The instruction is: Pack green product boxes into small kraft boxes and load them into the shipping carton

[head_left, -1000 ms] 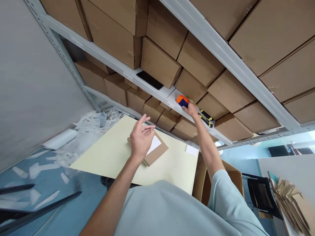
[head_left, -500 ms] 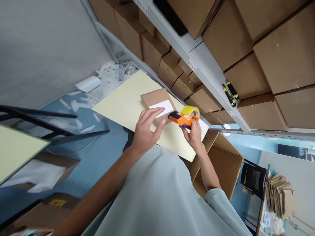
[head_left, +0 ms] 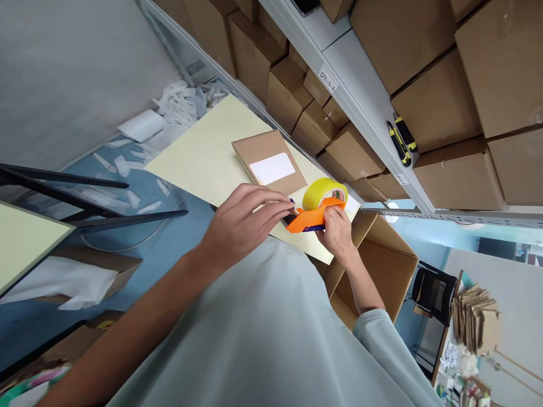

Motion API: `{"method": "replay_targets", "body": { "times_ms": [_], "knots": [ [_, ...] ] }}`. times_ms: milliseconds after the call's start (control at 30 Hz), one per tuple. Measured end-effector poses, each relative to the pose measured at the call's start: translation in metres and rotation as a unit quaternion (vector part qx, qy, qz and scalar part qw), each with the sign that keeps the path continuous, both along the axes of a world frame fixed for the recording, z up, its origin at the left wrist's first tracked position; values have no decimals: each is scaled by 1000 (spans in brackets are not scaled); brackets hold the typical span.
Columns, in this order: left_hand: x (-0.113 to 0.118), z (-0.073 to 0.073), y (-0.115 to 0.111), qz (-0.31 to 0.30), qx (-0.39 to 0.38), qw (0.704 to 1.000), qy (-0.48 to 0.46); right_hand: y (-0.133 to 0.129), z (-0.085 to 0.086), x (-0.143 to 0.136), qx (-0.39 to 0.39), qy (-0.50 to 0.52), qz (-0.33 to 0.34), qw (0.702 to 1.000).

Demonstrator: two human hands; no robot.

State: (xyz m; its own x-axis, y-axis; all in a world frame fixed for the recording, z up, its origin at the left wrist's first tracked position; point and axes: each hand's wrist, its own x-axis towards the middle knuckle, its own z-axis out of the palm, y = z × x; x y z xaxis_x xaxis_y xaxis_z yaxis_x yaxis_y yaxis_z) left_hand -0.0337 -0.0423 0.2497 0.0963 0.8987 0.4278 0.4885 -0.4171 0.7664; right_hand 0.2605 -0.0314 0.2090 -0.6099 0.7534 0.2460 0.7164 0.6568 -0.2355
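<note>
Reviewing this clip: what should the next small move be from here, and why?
Probably draw a little off the yellow tape roll with the left hand: its fingertips are at the front end of the orange tape dispenser carrying that roll, and the right hand has the dispenser in its grip. Whether the fingertips pinch any tape cannot be seen.

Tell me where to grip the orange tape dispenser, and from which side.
Take the orange tape dispenser by its right end, coming from the right, where the right hand holds it. The yellow tape roll bulges from its far side, and the left hand has its fingers at the dark left end, so the right end probably keeps clear of both.
</note>
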Motion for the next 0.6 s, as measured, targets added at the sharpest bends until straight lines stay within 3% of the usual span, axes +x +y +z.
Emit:
{"method": "replay_targets", "body": {
  "times_ms": [167,267,500,600],
  "knots": [
    [-3,-14,-6,-14,26,1000,4,-3,-5,-2,56,-10,31,998],
    [-4,-38,-14,9,19,1000,-3,-7,-20,-4,33,-38,34,998],
    [8,-137,-55,45,-128,988,-75,-47,-74,10,-129,-183,28,974],
    [-4,-180,-66,111,-199,969,-97,-55,-89,29,-195,-270,-12,943]
  ]
}}
